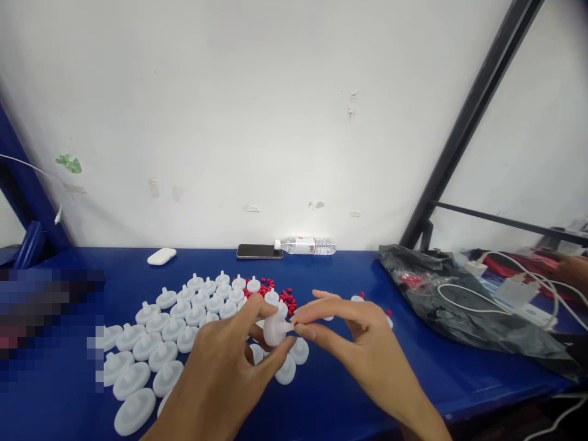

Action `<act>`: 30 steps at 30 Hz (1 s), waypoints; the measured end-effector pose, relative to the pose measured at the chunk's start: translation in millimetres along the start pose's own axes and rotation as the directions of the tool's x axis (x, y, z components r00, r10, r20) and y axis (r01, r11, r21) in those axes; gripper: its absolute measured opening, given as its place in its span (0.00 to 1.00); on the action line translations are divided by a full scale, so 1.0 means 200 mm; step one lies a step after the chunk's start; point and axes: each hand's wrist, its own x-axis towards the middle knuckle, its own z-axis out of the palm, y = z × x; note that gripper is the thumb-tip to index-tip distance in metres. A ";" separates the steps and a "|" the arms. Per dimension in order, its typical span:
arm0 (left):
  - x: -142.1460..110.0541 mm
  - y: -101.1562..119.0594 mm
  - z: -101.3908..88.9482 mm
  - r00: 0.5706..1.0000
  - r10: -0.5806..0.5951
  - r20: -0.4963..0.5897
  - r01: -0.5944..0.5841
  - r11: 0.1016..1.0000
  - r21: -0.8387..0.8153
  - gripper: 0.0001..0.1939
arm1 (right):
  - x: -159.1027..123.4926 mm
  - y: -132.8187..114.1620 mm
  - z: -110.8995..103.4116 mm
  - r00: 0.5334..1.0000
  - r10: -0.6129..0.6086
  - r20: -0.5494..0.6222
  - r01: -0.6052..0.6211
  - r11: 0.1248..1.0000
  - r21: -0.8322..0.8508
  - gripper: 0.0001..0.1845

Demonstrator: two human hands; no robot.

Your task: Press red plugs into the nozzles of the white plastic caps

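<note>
Above the table, ctr: a held disc in the L hand, stem toward the R hand, w/ a held cap at the tip. Massed discs lie L of and beyond the L hand; loose caps are scattered behind the hands, at the discs' R edge. A few capped discs sit beyond the R hand, partly hidden. At back by the wall, L to R: earbud case, phone, bottle on its side, neck nr phone's R end. Far R: plastic bag, small packet on top, post behind.
</note>
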 end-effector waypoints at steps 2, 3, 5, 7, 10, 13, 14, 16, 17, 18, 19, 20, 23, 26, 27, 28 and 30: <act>0.01 0.00 -0.01 0.997 -0.063 0.032 0.065 0.996 -0.054 0.07 | 0.00 0.00 0.00 1.000 -0.005 -0.011 0.005 1.000 -0.001 0.05; 0.01 0.00 -0.01 0.993 -0.095 0.065 0.100 0.991 -0.083 0.08 | 0.00 0.00 0.01 1.000 -0.021 -0.014 0.021 1.000 0.004 0.05; 0.01 0.01 -0.01 0.976 -0.155 0.149 0.180 0.970 -0.167 0.10 | 0.00 0.01 0.02 0.995 -0.099 -0.030 0.099 0.995 0.000 0.06; 0.00 0.02 -0.01 0.946 -0.221 0.238 0.286 0.914 -0.288 0.14 | 0.01 0.01 0.04 0.968 -0.241 -0.072 0.237 0.970 -0.055 0.07; -0.01 0.04 -0.02 0.896 -0.249 0.368 0.412 0.775 -0.479 0.24 | 0.01 0.03 0.05 0.892 -0.435 -0.122 0.416 0.896 -0.156 0.09; 0.00 0.06 -0.05 0.891 -0.175 0.418 0.415 0.685 -0.599 0.27 | 0.02 0.04 0.05 0.869 -0.489 -0.077 0.475 0.868 -0.147 0.08; 0.00 0.06 -0.06 0.892 -0.165 0.421 0.414 0.673 -0.613 0.26 | 0.02 0.04 0.05 0.866 -0.497 -0.059 0.486 0.863 -0.140 0.07; 0.02 0.05 -0.07 0.882 -0.185 0.433 0.438 0.659 -0.612 0.25 | 0.02 0.03 0.05 0.851 -0.524 -0.035 0.515 0.846 -0.142 0.07; 0.02 0.05 -0.07 0.878 -0.200 0.436 0.452 0.651 -0.610 0.25 | 0.02 0.03 0.05 0.842 -0.539 -0.029 0.529 0.835 -0.149 0.07; 0.03 0.05 -0.06 0.875 -0.212 0.436 0.461 0.641 -0.613 0.25 | 0.03 0.03 0.04 0.836 -0.548 -0.023 0.539 0.828 -0.155 0.07; 0.03 0.05 -0.05 0.876 -0.217 0.432 0.463 0.630 -0.623 0.26 | 0.03 0.03 0.04 0.833 -0.552 -0.019 0.543 0.825 -0.158 0.06; 0.03 0.05 -0.05 0.878 -0.217 0.427 0.461 0.620 -0.634 0.25 | 0.03 0.03 0.04 0.835 -0.550 -0.018 0.541 0.826 -0.158 0.06; 0.03 0.09 -0.02 0.886 -0.213 0.413 0.448 0.624 -0.640 0.18 | 0.02 0.03 0.04 0.847 -0.531 -0.014 0.523 0.839 -0.146 0.05; 0.02 0.12 -0.01 0.895 -0.220 0.389 0.429 0.667 -0.609 0.12 | 0.01 0.02 0.04 0.856 -0.516 0.010 0.514 0.850 -0.116 0.05; 0.02 0.12 -0.01 0.898 -0.221 0.380 0.422 0.676 -0.604 0.11 | 0.01 0.02 0.04 0.861 -0.509 0.019 0.508 0.855 -0.108 0.06; 0.01 0.13 -0.01 0.901 -0.220 0.375 0.417 0.681 -0.602 0.11 | 0.00 0.01 0.04 0.867 -0.497 0.028 0.498 0.861 -0.103 0.06; 0.01 0.14 -0.01 0.898 -0.222 0.380 0.422 0.677 -0.603 0.11 | -0.01 0.00 0.03 0.881 -0.471 0.045 0.474 0.874 -0.107 0.07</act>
